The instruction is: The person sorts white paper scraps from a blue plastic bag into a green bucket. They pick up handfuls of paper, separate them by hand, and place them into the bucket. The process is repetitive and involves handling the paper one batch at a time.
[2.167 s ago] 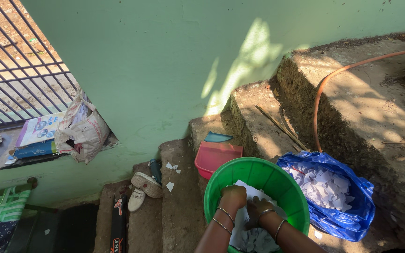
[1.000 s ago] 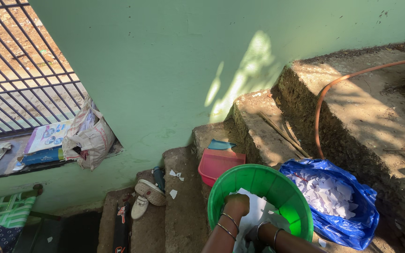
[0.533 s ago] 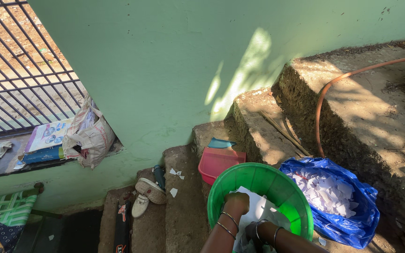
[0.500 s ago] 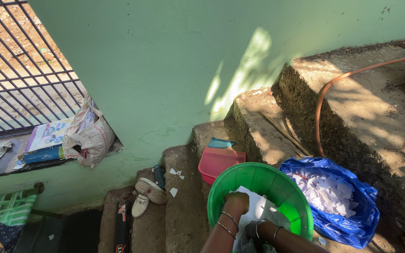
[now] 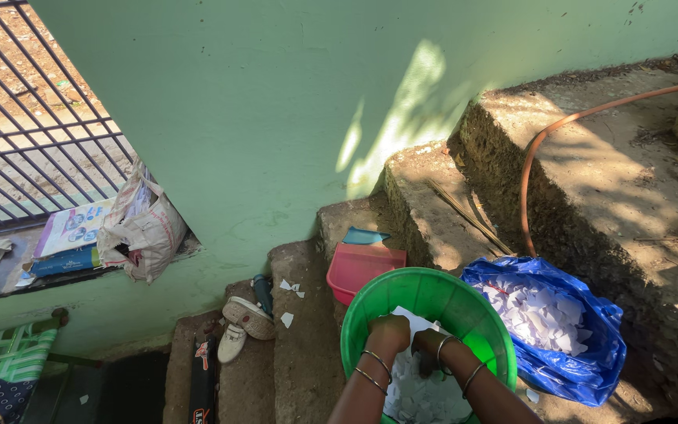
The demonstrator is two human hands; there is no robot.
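Note:
A round green tub (image 5: 433,294) sits on a concrete step at the bottom centre, filled with white paper pieces (image 5: 421,392). My left hand (image 5: 390,330) and my right hand (image 5: 427,344) are both down inside the tub, fingers closed on a white sheet of paper (image 5: 416,321) held between them. Bangles ring both wrists. A blue plastic bag (image 5: 570,365) lying open with more white paper pieces (image 5: 531,310) rests just right of the tub.
A red basin (image 5: 359,267) stands behind the tub on the rough concrete steps (image 5: 433,212). An orange hose (image 5: 547,141) runs over the upper step. White shoes (image 5: 243,322) lie lower left, a sack (image 5: 141,228) on the barred window ledge, green wall behind.
The view shifted slightly. My hands stayed inside the tub, working the white paper and drawing closer together.

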